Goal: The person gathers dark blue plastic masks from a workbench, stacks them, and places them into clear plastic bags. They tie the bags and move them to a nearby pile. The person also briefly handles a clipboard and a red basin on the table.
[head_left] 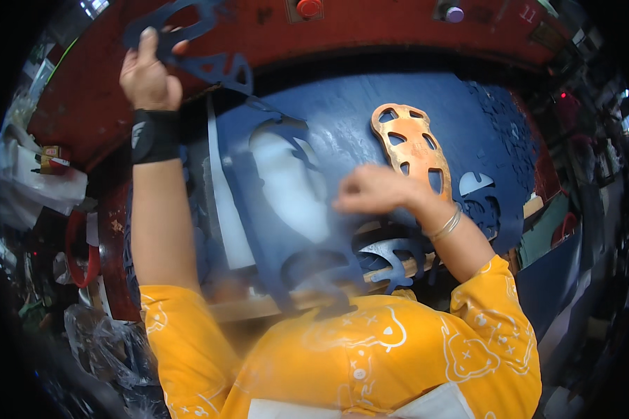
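Observation:
My left hand [150, 80], raised at the upper left with a black wristband below it, is closed on a dark blue cut-out sheet [220, 70] full of curved holes. Blurred blue sheet material with large openings [237, 185] spreads below it; whether it is all one piece I cannot tell. Over the middle of the work surface, my right hand [374, 190] has its fingers curled together beside this blurred sheet. What they pinch, if anything, is hidden. Just beyond that hand, an orange sole-shaped plate [418, 145] with several holes lies on the blue surface [342, 105], its near end partly covered by my forearm.
A dark red machine beam [377, 31] crosses the far side, bearing a red button [309, 8] and a purple knob [454, 14]. Blue scraps [500, 126] lie at the right, near a whitish half-round piece [475, 183]. Clear plastic bags [108, 342] crowd the lower left.

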Demonstrator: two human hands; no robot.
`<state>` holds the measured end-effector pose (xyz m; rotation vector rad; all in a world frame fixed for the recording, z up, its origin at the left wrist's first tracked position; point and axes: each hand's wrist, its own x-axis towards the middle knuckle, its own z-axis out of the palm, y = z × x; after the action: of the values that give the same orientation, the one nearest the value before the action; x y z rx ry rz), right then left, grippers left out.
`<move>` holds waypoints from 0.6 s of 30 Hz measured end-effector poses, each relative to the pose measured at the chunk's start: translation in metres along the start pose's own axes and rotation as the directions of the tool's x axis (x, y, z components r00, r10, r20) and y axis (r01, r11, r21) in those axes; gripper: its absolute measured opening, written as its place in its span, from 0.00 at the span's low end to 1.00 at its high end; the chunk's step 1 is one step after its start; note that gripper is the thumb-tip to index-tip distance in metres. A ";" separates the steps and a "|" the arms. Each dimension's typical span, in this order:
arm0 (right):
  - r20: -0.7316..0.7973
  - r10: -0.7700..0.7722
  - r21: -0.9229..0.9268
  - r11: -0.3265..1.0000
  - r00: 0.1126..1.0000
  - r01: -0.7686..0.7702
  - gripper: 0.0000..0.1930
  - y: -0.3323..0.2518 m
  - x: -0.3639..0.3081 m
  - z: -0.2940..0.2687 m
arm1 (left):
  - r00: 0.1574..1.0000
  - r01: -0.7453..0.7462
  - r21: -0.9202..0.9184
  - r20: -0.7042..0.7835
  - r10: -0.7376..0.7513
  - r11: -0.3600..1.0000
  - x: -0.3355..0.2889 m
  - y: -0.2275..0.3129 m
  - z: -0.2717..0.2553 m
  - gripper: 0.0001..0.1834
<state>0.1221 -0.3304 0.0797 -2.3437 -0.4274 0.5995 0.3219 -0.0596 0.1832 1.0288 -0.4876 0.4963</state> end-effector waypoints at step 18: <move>-0.141 -0.026 0.624 0.774 0.990 0.110 0.20 0.033 0.114 -0.017 | 0.994 0.106 -0.061 -0.029 -0.107 0.993 -0.066 0.010 0.002 0.07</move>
<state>0.2319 -0.3120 0.0339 -1.6930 -0.2027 0.4631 0.2633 -0.0682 0.1513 0.9834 -0.4142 0.4006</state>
